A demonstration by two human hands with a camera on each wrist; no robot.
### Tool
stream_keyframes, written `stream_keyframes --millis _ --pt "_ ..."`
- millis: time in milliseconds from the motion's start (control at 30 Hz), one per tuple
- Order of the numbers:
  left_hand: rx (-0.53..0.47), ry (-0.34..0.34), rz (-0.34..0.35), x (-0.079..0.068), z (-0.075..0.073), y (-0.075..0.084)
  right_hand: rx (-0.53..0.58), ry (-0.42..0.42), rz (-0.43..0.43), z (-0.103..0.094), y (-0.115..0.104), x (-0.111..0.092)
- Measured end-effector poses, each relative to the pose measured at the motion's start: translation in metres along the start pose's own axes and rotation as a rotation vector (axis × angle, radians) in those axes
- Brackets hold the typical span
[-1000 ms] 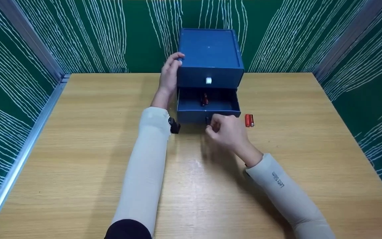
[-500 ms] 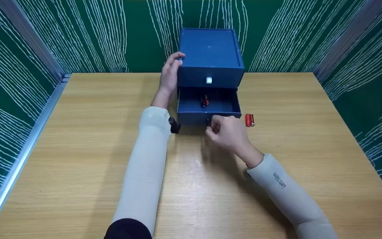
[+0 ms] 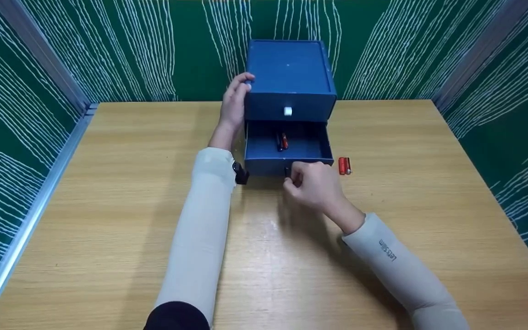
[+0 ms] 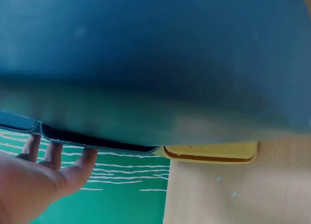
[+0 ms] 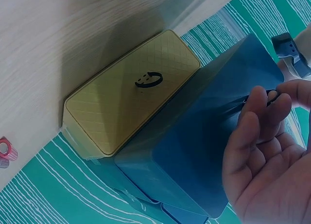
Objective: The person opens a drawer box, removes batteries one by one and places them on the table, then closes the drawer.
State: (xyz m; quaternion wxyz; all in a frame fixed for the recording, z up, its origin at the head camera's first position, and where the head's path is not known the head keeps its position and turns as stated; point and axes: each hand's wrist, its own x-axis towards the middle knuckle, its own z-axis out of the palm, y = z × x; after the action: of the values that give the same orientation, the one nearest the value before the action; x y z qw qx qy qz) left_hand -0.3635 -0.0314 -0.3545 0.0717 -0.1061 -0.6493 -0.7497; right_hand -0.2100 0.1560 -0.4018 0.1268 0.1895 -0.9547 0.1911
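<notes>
A blue cabinet (image 3: 289,68) stands at the back of the table, its middle drawer (image 3: 261,167) pulled out. My right hand (image 3: 316,185) pinches that drawer's black loop handle (image 3: 287,171) between thumb and fingers, as the right wrist view also shows. Against the cabinet's upper left edge rests my left hand (image 3: 233,103); its fingers (image 4: 85,158) reach out to the edge in the left wrist view. Inside the drawer lie red and dark batteries (image 3: 284,140). Two more red batteries (image 3: 342,166) lie side by side on the table, right of the drawer.
Above the open drawer, the top drawer with a white knob (image 3: 288,111) is closed. Under it sits a closed yellow drawer (image 5: 131,93) with its own black loop handle (image 5: 155,80). Green white-streaked walls (image 3: 200,46) border the wooden table (image 3: 122,183).
The drawer has slid a little further out toward me, with my right hand on its handle. The batteries inside have come forward with it. My left hand stays on the cabinet.
</notes>
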Motion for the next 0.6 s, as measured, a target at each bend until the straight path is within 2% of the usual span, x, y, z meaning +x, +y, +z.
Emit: stream_keyframes --millis 600 --pt "0.026 -0.021 -0.023 -0.0008 -0.0019 0.0007 0.012 -0.016 0.023 -0.0001 -0.0028 -0.0057"
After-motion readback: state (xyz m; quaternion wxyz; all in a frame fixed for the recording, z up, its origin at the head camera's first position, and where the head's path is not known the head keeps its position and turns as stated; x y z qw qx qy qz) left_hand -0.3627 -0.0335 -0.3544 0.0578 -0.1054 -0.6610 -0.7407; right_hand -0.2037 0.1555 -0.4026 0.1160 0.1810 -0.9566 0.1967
